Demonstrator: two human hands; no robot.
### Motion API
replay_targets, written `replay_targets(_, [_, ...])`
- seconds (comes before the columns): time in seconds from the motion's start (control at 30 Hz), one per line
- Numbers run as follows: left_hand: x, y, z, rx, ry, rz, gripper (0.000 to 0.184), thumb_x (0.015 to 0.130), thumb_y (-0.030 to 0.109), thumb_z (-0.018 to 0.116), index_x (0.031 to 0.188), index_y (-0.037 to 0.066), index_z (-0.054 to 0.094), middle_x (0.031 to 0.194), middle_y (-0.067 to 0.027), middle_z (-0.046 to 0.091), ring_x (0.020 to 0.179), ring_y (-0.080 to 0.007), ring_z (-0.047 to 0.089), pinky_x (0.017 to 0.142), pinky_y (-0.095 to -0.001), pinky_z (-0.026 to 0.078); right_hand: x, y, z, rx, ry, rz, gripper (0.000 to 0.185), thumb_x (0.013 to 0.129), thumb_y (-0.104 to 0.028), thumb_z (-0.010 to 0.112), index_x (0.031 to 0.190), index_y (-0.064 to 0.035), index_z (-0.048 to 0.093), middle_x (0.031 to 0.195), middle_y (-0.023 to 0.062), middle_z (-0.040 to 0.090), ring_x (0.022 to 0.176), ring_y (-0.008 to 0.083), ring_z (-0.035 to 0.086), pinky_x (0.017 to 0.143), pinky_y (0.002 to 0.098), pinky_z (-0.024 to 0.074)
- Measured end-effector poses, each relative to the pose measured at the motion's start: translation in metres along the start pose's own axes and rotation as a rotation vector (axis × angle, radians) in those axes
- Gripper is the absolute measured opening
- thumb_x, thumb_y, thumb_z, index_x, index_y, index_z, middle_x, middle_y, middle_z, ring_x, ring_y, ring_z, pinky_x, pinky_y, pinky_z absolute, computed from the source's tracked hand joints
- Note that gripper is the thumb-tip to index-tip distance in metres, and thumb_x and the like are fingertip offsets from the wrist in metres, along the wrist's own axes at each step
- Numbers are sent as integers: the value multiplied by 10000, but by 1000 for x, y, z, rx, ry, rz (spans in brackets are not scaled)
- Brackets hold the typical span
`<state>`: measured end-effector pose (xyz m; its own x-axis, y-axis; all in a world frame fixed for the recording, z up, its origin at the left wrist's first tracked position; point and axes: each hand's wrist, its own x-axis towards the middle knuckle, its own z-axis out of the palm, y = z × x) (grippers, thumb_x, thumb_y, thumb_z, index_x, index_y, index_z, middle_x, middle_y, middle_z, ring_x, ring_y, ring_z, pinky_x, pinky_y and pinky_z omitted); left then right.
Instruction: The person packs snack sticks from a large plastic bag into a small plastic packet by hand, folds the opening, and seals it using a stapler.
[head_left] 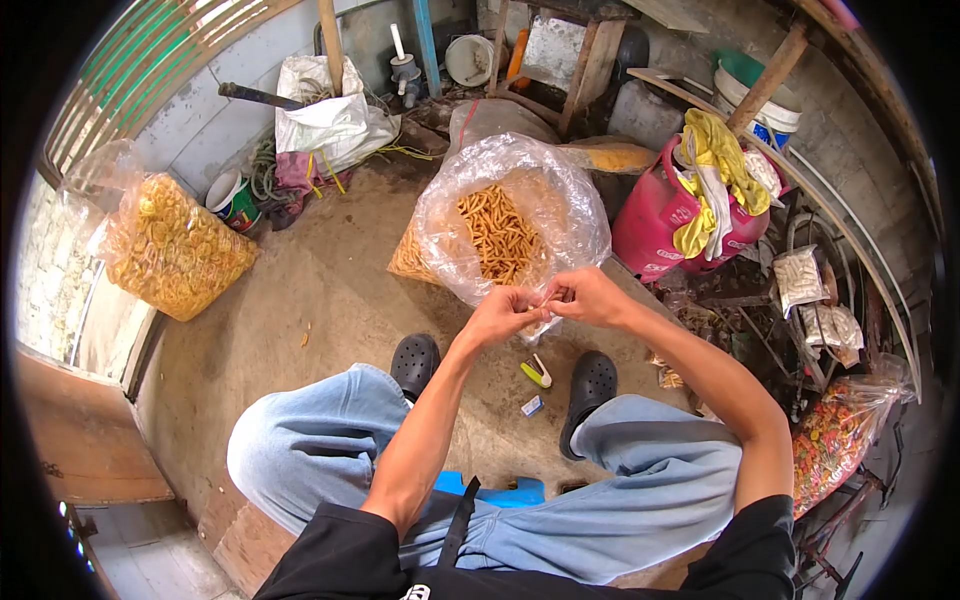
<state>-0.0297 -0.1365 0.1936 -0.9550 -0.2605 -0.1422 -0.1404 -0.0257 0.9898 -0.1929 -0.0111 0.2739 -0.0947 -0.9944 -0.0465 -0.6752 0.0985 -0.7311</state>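
In front of me stands a large clear plastic bag (440, 215), its mouth spread wide, with brown stick-shaped snacks (498, 235) inside. Just over its near rim, my left hand (503, 314) and my right hand (588, 297) meet, fingertips pinched together. Between and below the fingers shows a bit of clear plastic (541, 326); whether it is a separate small bag or part of the large bag's rim, I cannot tell. On the floor below the hands lie a green and white stapler (537, 371) and a small blue and white box (532, 405).
A bag of yellow snacks (175, 245) leans at the left. Pink gas cylinders (640, 225) with cloths on top stand at the right, beyond which lies a bag of colourful snacks (840, 440). A white sack (330, 130) and a bucket (232, 200) are at the back left.
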Motion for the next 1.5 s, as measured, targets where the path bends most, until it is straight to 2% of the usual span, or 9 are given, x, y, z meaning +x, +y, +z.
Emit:
replay_targets(0.2, [-4, 8, 4, 198, 72, -26, 210, 889, 185, 688, 1010, 14, 695, 844, -2, 692, 748, -56, 599, 664, -235, 467, 1, 8, 9, -91, 32, 5, 173, 786, -162, 718, 889, -24, 699, 739, 144, 696, 660, 205, 686, 620, 328, 525])
replay_targets(0.6, [-13, 34, 8, -56, 77, -74, 447, 839, 269, 756, 1165, 10, 594, 809, 11, 646, 752, -60, 586, 650, -238, 480, 11, -4, -24, 120, 38, 66, 191, 890, -185, 662, 989, -24, 687, 881, 102, 706, 836, 139, 648, 752, 295, 496])
replay_targets(0.87, [-11, 24, 4, -107, -14, 53, 474, 813, 69, 756, 1230, 32, 533, 1042, -61, 655, 920, -106, 616, 778, -286, 519, 10, -1, -26, 0, -57, -143, 117, 852, -95, 679, 951, -35, 686, 846, 94, 690, 784, 182, 644, 751, 305, 492])
replay_targets(1.0, [-13, 25, 0, -224, -73, 54, 476, 811, 102, 764, 1224, 35, 538, 1057, -61, 662, 941, -118, 620, 794, -299, 516, 10, -16, -23, 92, 44, -138, 120, 825, -88, 693, 937, -48, 701, 835, 111, 690, 768, 219, 648, 737, 312, 498])
replay_targets(1.1, [-14, 27, -5, -170, -79, -98, 483, 806, 160, 775, 1220, 48, 553, 1041, -43, 672, 947, -122, 621, 810, -294, 510, 12, -19, -22, 63, -29, -114, 105, 845, -81, 690, 948, -62, 705, 863, 58, 690, 778, 141, 621, 706, 289, 486])
replay_targets(1.2, [-15, 7, -2, -49, -106, -141, 432, 807, 209, 777, 1174, 59, 605, 1004, -24, 685, 942, -120, 624, 810, -287, 509, 12, -17, -15, 15, -174, -116, 94, 847, -94, 688, 927, -50, 707, 851, 49, 697, 775, 130, 627, 701, 291, 494])
replay_targets(1.27, [-8, -22, -2, 54, -159, 120, 311, 815, 209, 767, 1073, 62, 677, 1007, -31, 696, 934, -116, 627, 811, -294, 511, 17, -16, -13, 130, -321, -32, 115, 840, -93, 677, 933, -30, 702, 842, 41, 700, 777, 118, 633, 702, 289, 503])
replay_targets(1.4, [-13, -29, 8, -100, -97, 28, 205, 818, 187, 745, 931, 18, 717, 902, -49, 708, 856, -122, 635, 803, -288, 501, 32, -2, -5, 181, -434, -26, 138, 851, -108, 642, 932, -10, 694, 831, 35, 691, 786, 110, 635, 705, 294, 512])
replay_targets(1.5, [-9, -41, 8, -87, -66, -11, 195, 829, 185, 729, 922, 13, 721, 920, -54, 714, 867, -118, 643, 813, -284, 500, 60, 20, 10, 480, -369, 242, 184, 846, -154, 633, 935, -4, 690, 787, 57, 685, 758, 132, 640, 708, 308, 518])
